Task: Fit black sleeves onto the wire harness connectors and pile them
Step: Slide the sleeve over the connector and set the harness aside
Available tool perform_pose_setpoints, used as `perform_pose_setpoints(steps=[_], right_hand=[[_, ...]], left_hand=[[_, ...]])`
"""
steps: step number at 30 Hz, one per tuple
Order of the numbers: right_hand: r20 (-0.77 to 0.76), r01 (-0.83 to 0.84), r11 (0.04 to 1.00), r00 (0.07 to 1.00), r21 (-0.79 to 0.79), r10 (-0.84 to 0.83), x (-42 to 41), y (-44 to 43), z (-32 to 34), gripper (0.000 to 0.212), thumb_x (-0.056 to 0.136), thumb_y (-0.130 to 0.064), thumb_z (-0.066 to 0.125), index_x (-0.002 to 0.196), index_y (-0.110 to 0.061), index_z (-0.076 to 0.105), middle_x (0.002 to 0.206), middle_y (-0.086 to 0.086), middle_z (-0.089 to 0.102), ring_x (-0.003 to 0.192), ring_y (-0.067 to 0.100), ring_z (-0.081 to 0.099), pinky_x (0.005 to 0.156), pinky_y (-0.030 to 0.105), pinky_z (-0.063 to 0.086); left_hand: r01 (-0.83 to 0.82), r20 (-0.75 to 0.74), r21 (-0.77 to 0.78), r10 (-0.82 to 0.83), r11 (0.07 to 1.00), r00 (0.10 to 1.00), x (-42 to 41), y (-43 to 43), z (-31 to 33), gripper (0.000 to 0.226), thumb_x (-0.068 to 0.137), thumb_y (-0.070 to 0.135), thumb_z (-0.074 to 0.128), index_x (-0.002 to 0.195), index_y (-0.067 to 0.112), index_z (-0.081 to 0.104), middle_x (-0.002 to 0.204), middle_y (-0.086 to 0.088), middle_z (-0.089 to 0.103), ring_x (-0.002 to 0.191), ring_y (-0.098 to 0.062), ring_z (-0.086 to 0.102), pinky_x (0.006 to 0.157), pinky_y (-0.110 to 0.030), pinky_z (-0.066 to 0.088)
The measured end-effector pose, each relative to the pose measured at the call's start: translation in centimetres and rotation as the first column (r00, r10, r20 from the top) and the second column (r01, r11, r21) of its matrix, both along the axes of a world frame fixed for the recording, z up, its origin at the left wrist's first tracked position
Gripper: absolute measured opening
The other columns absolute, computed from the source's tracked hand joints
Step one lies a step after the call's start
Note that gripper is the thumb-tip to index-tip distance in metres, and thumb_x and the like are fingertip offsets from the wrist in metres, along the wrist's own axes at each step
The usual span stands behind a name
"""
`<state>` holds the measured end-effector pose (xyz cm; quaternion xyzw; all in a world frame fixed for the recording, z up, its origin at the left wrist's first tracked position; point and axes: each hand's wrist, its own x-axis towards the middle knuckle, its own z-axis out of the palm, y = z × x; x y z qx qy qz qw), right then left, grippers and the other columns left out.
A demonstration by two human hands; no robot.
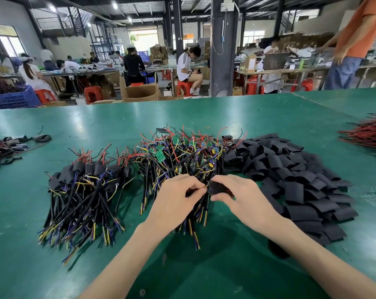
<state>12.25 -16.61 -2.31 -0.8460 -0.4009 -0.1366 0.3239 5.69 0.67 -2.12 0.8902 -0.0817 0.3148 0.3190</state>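
Observation:
My left hand (176, 197) pinches the wires of one harness just above the middle pile of bare harnesses (182, 156), whose green boards and red, black, yellow and blue wires lie tangled. My right hand (241, 195) grips a black sleeve (218, 187) at the tip of those wires; the two hands nearly touch. A heap of loose black sleeves (295, 178) lies to the right. To the left lies a pile of sleeved harnesses (85, 182), their black-covered ends pointing away from me.
The green table (53, 255) stretches all around. A few sleeved pieces (12, 144) sit at the far left edge, and a bundle of red and black wires (370, 131) at the far right. A person in orange stands beyond the table's right corner.

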Motion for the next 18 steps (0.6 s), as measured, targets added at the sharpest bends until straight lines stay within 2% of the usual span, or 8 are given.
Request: perform_pose_setpoints(steps=[3,6,9,11,13,16,18], right_hand=[[-0.006,-0.024,1.000,1.000,0.012,0.024,0.0,0.1,-0.1,0.050,0.083,-0.031,0.069,0.129,-0.019,0.053,0.110,0.002,0.063,0.096,0.024,0.058,0.089,0.036,0.044],[0.118,0.069,0.997,0.990,0.024,-0.072,0.7,-0.2,0.1,0.065,0.085,-0.036,0.064,0.142,-0.018,0.038,0.133,0.002,0.051,0.119,0.020,0.043,0.102,0.028,0.028],[0.148,0.261,0.965,0.953,0.034,-0.263,1.7,-0.8,0.4,0.063,0.087,-0.031,0.062,0.141,-0.012,0.036,0.137,0.007,0.045,0.124,0.027,0.039,0.104,0.039,0.030],[0.121,0.380,0.925,0.919,-0.017,-0.375,2.3,-1.3,0.3,0.061,0.087,-0.026,0.061,0.140,-0.010,0.036,0.133,0.011,0.046,0.121,0.031,0.041,0.101,0.042,0.032],[0.126,0.484,0.869,0.873,-0.106,-0.471,2.7,-1.6,0.1,0.059,0.086,-0.025,0.060,0.138,-0.009,0.037,0.129,0.013,0.046,0.116,0.033,0.042,0.095,0.043,0.036],[0.144,0.582,0.784,0.813,-0.215,-0.565,3.2,-2.1,0.1,0.045,0.085,-0.025,0.059,0.126,-0.009,0.047,0.119,0.014,0.048,0.110,0.034,0.044,0.088,0.044,0.039],[0.122,0.613,0.762,0.789,-0.207,-0.602,3.6,-2.5,0.4,0.032,0.085,-0.021,0.058,0.114,-0.008,0.054,0.111,0.015,0.050,0.106,0.035,0.046,0.085,0.044,0.041]], left_hand=[[-0.034,0.038,0.035,0.033,0.999,0.999,-0.2,0.2,0.6,0.005,0.080,0.011,0.073,0.077,0.011,0.069,0.072,0.008,0.062,0.067,-0.001,0.052,0.068,-0.018,0.043],[-0.182,0.217,0.040,0.169,0.983,0.961,-0.4,1.1,2.4,0.006,0.078,0.004,0.073,0.080,0.009,0.072,0.075,0.002,0.065,0.068,-0.012,0.057,0.068,-0.024,0.046],[-0.400,0.433,-0.059,0.384,0.915,0.816,-0.8,3.4,4.3,0.011,0.082,0.001,0.067,0.090,0.004,0.073,0.080,-0.009,0.069,0.069,-0.015,0.058,0.072,-0.020,0.042],[-0.550,0.472,-0.134,0.541,0.824,0.696,-1.2,5.8,5.0,0.014,0.087,0.003,0.061,0.097,0.001,0.071,0.080,-0.015,0.067,0.065,-0.022,0.058,0.068,-0.027,0.041],[-0.709,0.386,-0.126,0.692,0.694,0.610,-1.4,8.2,4.9,0.021,0.092,0.008,0.054,0.106,0.002,0.068,0.081,-0.020,0.065,0.068,-0.035,0.059,0.065,-0.040,0.043],[-0.878,0.075,0.016,0.875,0.478,0.478,-1.6,11.1,3.5,0.023,0.092,0.014,0.051,0.108,0.006,0.064,0.085,-0.026,0.064,0.080,-0.043,0.060,0.062,-0.043,0.045],[-0.898,-0.111,0.100,0.902,0.429,0.418,-1.9,12.2,2.5,0.023,0.088,0.013,0.052,0.104,0.003,0.066,0.088,-0.029,0.064,0.085,-0.045,0.060,0.068,-0.043,0.047]])
